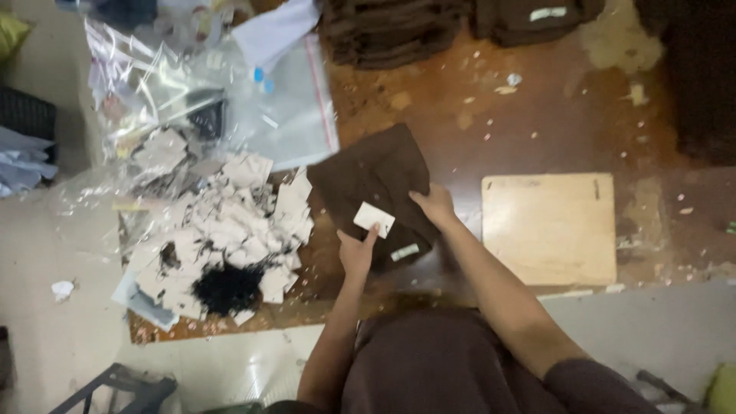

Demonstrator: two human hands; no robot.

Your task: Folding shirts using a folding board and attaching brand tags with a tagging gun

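Left hand: the left hand [356,255] pinched a small white tag [373,218] between thumb and fingers, its grip closed on the tag.
Right hand: the right hand [435,205] pressed on a folded brown cloth [372,178]; whether its grip clenched the fabric could not be told.
Cloth: it lay on the brown desk [529,123], the tag on top.
Left of cloth: a heap of pale tags [230,230] and clear plastic bags [284,115].
Right of cloth: a light wooden board [549,228].
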